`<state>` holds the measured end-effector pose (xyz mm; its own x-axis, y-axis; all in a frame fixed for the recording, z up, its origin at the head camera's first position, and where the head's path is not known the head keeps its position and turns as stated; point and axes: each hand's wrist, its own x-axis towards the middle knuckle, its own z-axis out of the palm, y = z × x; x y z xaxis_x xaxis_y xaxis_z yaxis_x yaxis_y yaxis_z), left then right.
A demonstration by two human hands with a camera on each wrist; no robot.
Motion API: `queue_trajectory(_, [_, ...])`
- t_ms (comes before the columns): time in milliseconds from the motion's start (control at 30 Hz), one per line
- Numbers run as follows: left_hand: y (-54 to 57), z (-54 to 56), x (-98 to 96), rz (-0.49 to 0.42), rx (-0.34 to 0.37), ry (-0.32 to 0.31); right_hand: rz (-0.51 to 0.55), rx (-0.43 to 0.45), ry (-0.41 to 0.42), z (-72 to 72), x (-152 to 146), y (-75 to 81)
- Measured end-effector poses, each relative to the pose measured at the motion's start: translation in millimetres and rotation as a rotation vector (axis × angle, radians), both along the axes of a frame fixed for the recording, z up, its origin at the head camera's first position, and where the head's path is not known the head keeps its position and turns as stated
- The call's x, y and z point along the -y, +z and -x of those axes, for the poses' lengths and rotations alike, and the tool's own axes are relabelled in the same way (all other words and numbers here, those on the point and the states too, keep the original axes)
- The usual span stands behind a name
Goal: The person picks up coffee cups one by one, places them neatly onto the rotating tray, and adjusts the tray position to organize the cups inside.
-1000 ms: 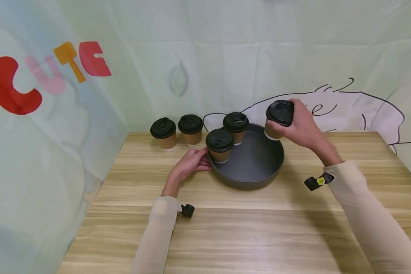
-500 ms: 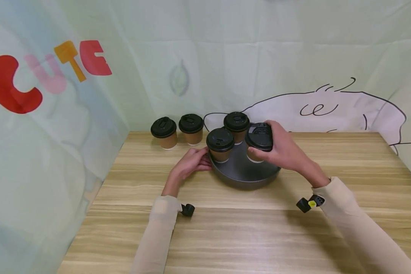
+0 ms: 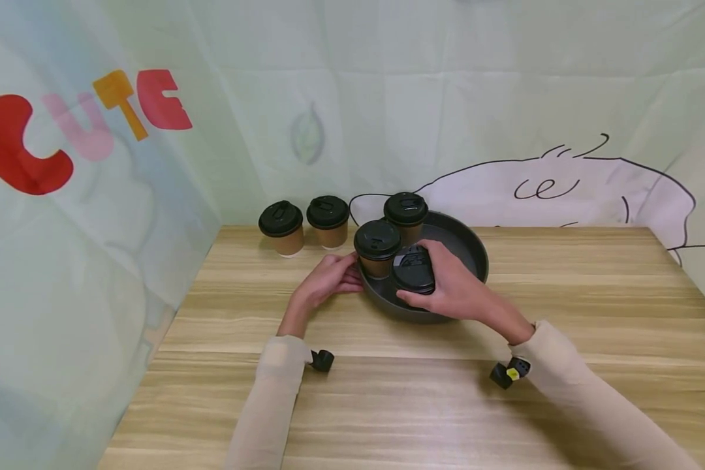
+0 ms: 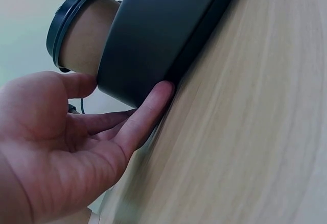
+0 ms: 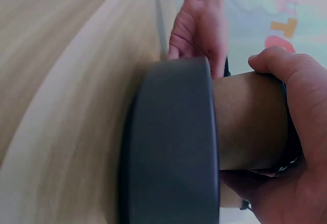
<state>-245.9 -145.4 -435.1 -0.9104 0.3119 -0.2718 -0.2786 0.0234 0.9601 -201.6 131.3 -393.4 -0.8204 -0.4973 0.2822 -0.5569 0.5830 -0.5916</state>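
Note:
My right hand (image 3: pixel 455 287) grips a brown paper coffee cup (image 3: pixel 412 269) by its black lid and upper side. This cup is inside the round dark grey pan (image 3: pixel 461 238), near its front wall; whether its base touches the floor of the pan is hidden. Two more lidded cups stand in the pan, a left one (image 3: pixel 378 243) beside the held cup and a back one (image 3: pixel 405 210). My left hand (image 3: pixel 328 281) rests its extended fingers against the pan's left outside wall. In the left wrist view, one fingertip (image 4: pixel 163 89) touches low on that wall.
Two lidded coffee cups, an outer one (image 3: pixel 282 228) and an inner one (image 3: pixel 328 222), stand on the wooden table (image 3: pixel 411 398) left of the pan. A printed cloth (image 3: pixel 388 117) hangs behind the table and along its left side.
My right hand has carried its cup from above the pan's back right rim leftward, forward and down to the front of the pan. My left hand and the other cups have stayed put.

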Motion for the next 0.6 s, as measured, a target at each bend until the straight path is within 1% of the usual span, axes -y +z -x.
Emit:
queue_trajectory(200, [1.3,-0.5,-0.3,0.011,-0.001,-0.005,0.004,0.001,0.009,-2.9,8,-4.9])
queue_trajectory(433, [1.6,-0.8,-0.4,0.009,0.0,-0.005,0.015,-0.01,-0.002,-2.3,12,-8.1])
queue_trajectory(600, [0.7,-0.6,-0.8,0.003,0.0,-0.002,-0.003,0.014,-0.01,-3.4,10,-7.9])
